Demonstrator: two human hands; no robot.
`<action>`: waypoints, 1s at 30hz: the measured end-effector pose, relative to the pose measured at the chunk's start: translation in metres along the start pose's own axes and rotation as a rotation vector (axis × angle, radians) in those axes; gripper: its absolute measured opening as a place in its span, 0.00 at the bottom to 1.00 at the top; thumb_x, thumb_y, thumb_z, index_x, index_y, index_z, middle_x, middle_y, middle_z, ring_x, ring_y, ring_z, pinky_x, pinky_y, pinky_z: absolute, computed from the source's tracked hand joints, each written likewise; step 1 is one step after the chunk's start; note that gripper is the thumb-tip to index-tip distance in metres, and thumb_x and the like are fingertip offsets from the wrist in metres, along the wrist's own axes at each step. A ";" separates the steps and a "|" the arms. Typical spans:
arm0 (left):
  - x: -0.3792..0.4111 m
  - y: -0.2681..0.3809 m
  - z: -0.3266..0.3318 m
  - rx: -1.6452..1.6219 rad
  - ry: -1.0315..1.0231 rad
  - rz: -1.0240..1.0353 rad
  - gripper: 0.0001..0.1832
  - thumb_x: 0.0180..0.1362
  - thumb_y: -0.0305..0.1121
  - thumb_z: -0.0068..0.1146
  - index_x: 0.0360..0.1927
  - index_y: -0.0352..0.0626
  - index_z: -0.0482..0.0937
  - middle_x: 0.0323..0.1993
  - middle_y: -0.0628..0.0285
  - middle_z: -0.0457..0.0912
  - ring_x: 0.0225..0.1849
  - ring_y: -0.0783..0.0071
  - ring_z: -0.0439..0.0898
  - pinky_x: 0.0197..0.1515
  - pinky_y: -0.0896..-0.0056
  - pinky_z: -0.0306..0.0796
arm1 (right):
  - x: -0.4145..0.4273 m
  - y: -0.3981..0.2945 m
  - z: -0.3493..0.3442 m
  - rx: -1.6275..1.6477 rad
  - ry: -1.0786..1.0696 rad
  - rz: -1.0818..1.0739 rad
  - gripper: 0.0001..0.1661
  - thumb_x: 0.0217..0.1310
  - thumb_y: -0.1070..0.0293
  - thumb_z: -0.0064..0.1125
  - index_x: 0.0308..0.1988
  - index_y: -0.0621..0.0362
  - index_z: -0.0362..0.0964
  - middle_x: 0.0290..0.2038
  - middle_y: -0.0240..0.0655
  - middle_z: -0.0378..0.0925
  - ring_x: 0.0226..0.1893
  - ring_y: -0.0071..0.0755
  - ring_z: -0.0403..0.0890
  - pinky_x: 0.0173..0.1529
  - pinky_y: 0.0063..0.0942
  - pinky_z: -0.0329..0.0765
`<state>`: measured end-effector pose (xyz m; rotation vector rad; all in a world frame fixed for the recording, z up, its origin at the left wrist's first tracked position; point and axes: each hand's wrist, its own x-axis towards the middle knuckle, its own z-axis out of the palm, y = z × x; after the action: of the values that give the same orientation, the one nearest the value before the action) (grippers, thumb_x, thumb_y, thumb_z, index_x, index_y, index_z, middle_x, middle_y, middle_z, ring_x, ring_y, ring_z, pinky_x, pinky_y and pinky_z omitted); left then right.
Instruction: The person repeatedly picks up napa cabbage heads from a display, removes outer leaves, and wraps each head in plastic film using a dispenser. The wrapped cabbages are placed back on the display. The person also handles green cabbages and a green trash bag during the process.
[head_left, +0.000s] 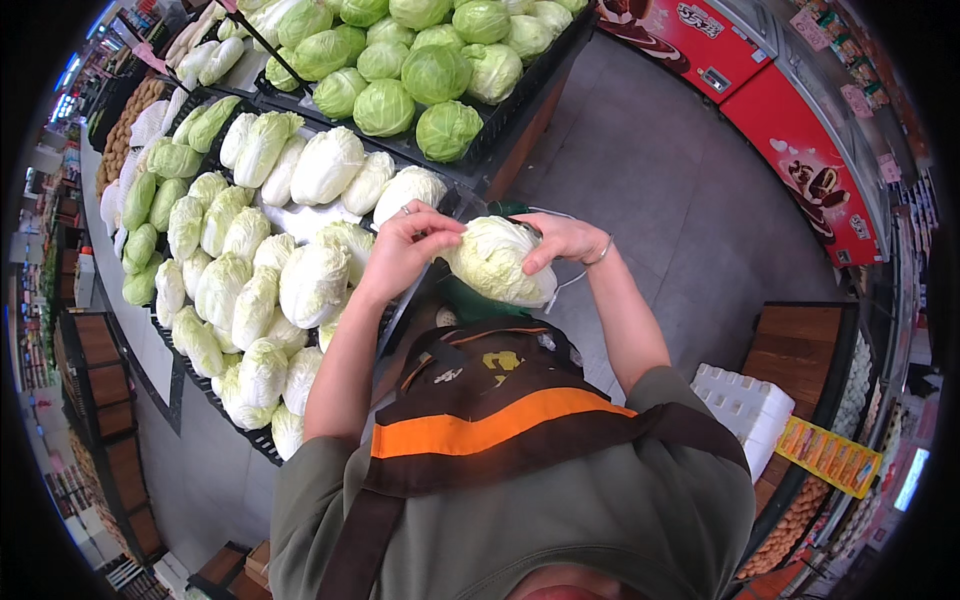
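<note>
In front of my apron, a napa cabbage (499, 262) is held up between my two hands. My right hand (562, 236) grips it from its right side, thumb across the top and the other fingers mostly hidden behind. The fingertips of my left hand (412, 244) pinch the leaves at its left end. Beneath the cabbage a dark green container (472, 300) shows in part; its contents are hidden. Just beyond my left hand, another napa cabbage (409, 195) lies on the display at the near corner.
Napa cabbages (225, 281) fill the sloped display on my left. Round green cabbages (435, 75) are piled in a black crate ahead. Red chest freezers (795, 150) line the far right. A white foam box (742, 412) sits on a wooden stand (795, 337) at my right.
</note>
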<state>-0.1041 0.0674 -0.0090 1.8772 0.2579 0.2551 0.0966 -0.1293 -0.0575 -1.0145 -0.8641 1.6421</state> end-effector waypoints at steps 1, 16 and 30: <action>-0.001 -0.005 0.000 -0.020 0.025 0.012 0.16 0.54 0.23 0.69 0.48 0.41 0.84 0.33 0.69 0.75 0.38 0.80 0.73 0.43 0.77 0.70 | -0.001 0.000 -0.001 -0.006 0.007 0.007 0.46 0.43 0.65 0.78 0.62 0.65 0.66 0.54 0.33 0.78 0.53 0.26 0.77 0.61 0.27 0.71; -0.016 0.019 0.017 -0.515 0.183 0.342 0.04 0.74 0.29 0.42 0.45 0.41 0.63 0.34 0.61 0.75 0.38 0.75 0.73 0.54 0.67 0.70 | -0.013 0.033 -0.028 0.421 0.163 -0.136 0.43 0.57 0.53 0.72 0.65 0.60 0.65 0.52 0.29 0.80 0.35 0.09 0.76 0.29 0.10 0.66; -0.022 0.048 0.023 0.463 0.053 0.026 0.26 0.51 0.43 0.73 0.52 0.43 0.82 0.27 0.59 0.75 0.28 0.61 0.77 0.35 0.63 0.73 | -0.004 0.040 -0.011 0.845 0.408 -0.703 0.48 0.53 0.50 0.74 0.67 0.57 0.62 0.62 0.40 0.74 0.57 0.37 0.78 0.52 0.33 0.80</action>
<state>-0.1160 0.0250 0.0282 2.3345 0.3513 0.2796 0.0930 -0.1429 -0.0972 -0.3436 -0.1486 0.9666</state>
